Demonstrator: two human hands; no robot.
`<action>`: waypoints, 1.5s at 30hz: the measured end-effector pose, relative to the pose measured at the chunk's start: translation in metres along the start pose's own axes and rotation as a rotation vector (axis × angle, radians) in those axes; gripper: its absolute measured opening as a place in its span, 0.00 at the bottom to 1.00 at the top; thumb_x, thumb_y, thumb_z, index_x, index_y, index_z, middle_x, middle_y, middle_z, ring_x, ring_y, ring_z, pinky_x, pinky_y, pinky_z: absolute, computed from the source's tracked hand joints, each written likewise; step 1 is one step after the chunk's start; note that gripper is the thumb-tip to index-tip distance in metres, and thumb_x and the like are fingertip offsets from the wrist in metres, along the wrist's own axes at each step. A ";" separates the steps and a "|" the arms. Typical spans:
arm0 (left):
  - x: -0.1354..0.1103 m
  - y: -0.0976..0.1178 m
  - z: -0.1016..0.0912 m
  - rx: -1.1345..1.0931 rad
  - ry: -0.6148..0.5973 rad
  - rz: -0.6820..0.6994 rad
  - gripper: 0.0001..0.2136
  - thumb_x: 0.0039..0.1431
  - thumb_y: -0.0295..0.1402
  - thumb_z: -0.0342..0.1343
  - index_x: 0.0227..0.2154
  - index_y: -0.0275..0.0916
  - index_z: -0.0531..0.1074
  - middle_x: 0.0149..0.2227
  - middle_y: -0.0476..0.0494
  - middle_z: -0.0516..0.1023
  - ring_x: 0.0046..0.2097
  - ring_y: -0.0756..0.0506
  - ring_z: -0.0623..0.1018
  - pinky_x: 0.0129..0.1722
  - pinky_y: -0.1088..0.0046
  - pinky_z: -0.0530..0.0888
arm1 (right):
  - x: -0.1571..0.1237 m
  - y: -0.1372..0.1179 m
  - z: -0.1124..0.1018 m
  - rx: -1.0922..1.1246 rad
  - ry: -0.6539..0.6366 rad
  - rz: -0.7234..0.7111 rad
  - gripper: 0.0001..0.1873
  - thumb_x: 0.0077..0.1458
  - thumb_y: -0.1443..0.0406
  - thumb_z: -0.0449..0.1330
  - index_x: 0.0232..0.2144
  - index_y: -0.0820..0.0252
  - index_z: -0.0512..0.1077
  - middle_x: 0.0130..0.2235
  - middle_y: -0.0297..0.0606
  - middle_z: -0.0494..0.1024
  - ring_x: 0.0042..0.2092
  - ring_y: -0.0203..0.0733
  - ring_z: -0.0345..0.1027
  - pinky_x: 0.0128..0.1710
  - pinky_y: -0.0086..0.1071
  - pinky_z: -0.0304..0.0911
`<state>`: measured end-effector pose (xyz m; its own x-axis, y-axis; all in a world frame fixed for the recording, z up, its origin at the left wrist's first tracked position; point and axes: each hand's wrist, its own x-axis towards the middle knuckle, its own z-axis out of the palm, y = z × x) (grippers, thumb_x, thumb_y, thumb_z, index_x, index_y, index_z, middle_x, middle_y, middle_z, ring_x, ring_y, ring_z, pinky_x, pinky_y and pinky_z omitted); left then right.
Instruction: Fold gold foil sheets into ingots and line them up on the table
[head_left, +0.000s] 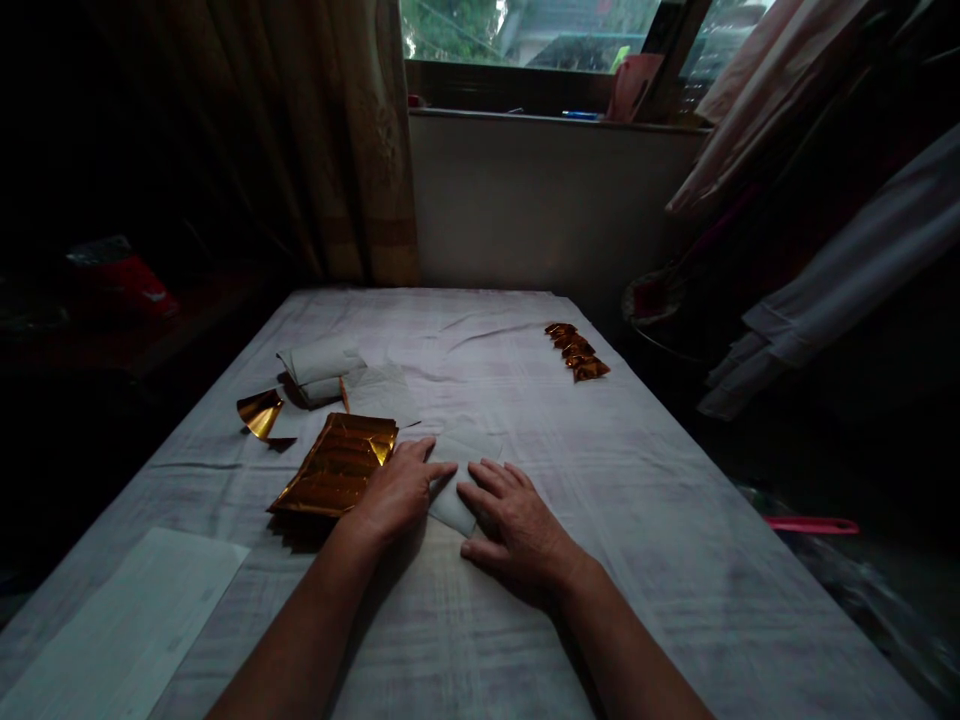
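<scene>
A small pale sheet of paper (pixel 452 508) lies flat on the table between my hands, its colour close to that of the cloth under it. My left hand (pixel 401 488) rests on the sheet's left side, with thumb and forefinger stretched out and the other fingers partly hidden. Flat at the sheet's right edge is my right hand (pixel 514 515), fingers extended and slightly apart. Just left of my left hand sits a stack of shiny gold foil sheets (pixel 337 465). Neither hand grips anything that I can see.
Folded gold foil pieces (pixel 576 352) stand in a row at the far right. Behind the stack lie a curled gold strip (pixel 261 412) and a grey-white paper bundle (pixel 321 365). A white sheet (pixel 124 620) covers the front left. Clothes (pixel 847 290) hang at the right.
</scene>
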<state>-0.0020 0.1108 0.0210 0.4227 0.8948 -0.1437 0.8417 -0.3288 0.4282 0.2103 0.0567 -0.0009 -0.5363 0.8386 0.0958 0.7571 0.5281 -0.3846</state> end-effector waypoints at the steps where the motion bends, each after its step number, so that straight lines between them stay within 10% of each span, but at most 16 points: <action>1: 0.000 0.000 0.001 0.008 0.007 0.006 0.21 0.61 0.25 0.51 0.52 0.53 0.76 0.65 0.45 0.66 0.65 0.38 0.65 0.63 0.56 0.63 | 0.000 -0.001 0.000 0.000 -0.001 0.003 0.37 0.50 0.51 0.67 0.60 0.57 0.67 0.66 0.50 0.61 0.67 0.57 0.52 0.66 0.53 0.46; 21: -0.009 -0.017 -0.028 -0.199 -0.153 0.071 0.24 0.48 0.39 0.64 0.51 0.44 0.75 0.59 0.42 0.74 0.60 0.40 0.72 0.59 0.65 0.68 | 0.005 0.020 0.017 0.240 0.388 0.001 0.08 0.59 0.64 0.58 0.35 0.55 0.78 0.45 0.40 0.82 0.51 0.45 0.74 0.55 0.41 0.65; 25: -0.001 -0.003 -0.020 -0.249 -0.039 -0.009 0.12 0.59 0.36 0.53 0.41 0.44 0.80 0.42 0.46 0.83 0.45 0.44 0.79 0.46 0.71 0.73 | 0.006 0.023 0.017 0.318 0.398 0.080 0.11 0.61 0.61 0.56 0.38 0.55 0.78 0.45 0.41 0.82 0.50 0.45 0.74 0.54 0.41 0.66; 35: 0.023 0.005 0.017 -0.237 0.343 -0.203 0.13 0.64 0.37 0.51 0.46 0.44 0.76 0.40 0.46 0.83 0.40 0.44 0.81 0.41 0.71 0.74 | 0.007 0.032 0.021 0.274 0.824 0.279 0.17 0.62 0.61 0.53 0.52 0.58 0.71 0.47 0.45 0.80 0.48 0.46 0.75 0.50 0.42 0.71; 45: 0.029 0.006 0.027 -0.194 0.500 -0.209 0.24 0.64 0.36 0.53 0.61 0.37 0.63 0.47 0.39 0.80 0.45 0.42 0.80 0.49 0.66 0.74 | 0.016 0.005 0.022 -0.112 0.440 0.152 0.20 0.60 0.66 0.55 0.55 0.61 0.71 0.61 0.48 0.70 0.63 0.56 0.59 0.62 0.53 0.54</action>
<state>0.0247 0.1265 -0.0045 0.0039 0.9843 0.1763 0.7932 -0.1104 0.5988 0.1971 0.0698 -0.0218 -0.2256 0.8716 0.4352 0.8633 0.3858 -0.3253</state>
